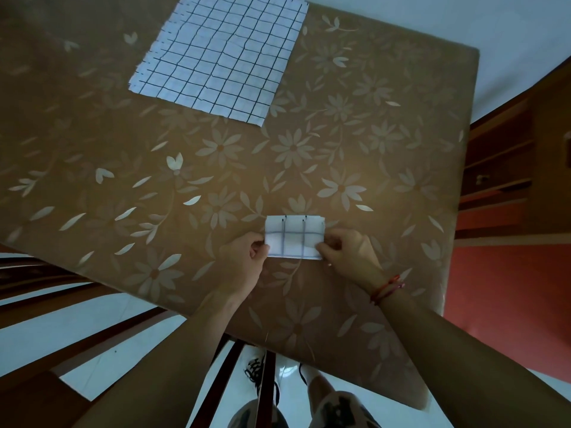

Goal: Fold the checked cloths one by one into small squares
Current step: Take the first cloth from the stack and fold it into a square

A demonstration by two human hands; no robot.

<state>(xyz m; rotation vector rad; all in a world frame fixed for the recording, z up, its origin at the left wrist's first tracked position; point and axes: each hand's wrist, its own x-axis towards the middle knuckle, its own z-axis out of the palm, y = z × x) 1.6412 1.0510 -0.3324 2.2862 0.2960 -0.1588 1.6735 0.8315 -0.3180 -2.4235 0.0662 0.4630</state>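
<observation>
White cloth with dark checks is seen twice on the table. A folded checked cloth (293, 237), reduced to a small, roughly square packet, lies flat near the table's near edge and is gripped at both sides. Its left edge is pinched by the left hand (241, 261), whose fingers are curled in with the thumb pressed onto the fabric. Its lower right corner is pinched by the right hand (349, 254), fingers likewise curled tight against the thumb. An unfolded checked cloth (219, 57) is spread flat at the far side, well apart from the hands, and its far edge is cut off by the top of the view. The table is covered by a brown tablecloth (370, 134) printed with pale flowers and leaves. A red thread bracelet (387, 287) is worn on the right wrist. A dark wooden chair (61, 304) is seen at the near left, a wooden shelf unit (500, 168) beyond the table at the right, and — on the pale floor below the table edge — a laced shoe (258, 375).
</observation>
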